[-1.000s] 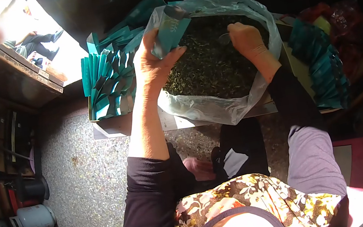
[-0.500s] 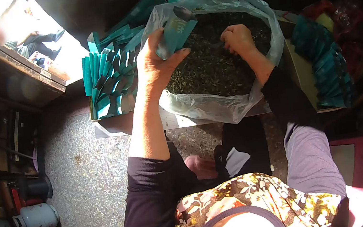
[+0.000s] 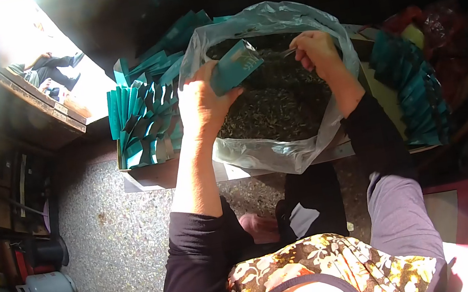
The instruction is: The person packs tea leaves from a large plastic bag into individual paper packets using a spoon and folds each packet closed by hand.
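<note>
My left hand point(image 3: 201, 103) is closed around a teal packet point(image 3: 235, 70) with pale lettering, tilted so its open end points up and to the right. Under both hands lies a large clear plastic bag point(image 3: 288, 154), its rim spread wide, holding dark dried leaves point(image 3: 280, 122). Over the right part of the bag, my right hand point(image 3: 317, 51) has its fingers pinched on a thin shiny utensil point(image 3: 289, 51); its far end is lost in shadow, so I cannot tell its kind.
Left of the bag, a box holds many upright teal packets point(image 3: 145, 121). More teal packets point(image 3: 411, 86) stand in a box to the right, near red plastic point(image 3: 442, 28). A gas cylinder point(image 3: 51, 289) is at lower left. Beyond the opening, a person point(image 3: 51, 68) sits.
The teal packet has turned in my left hand, its lettered side and open end now showing more. My right hand has lifted slightly from the leaves, bringing the thin utensil into view.
</note>
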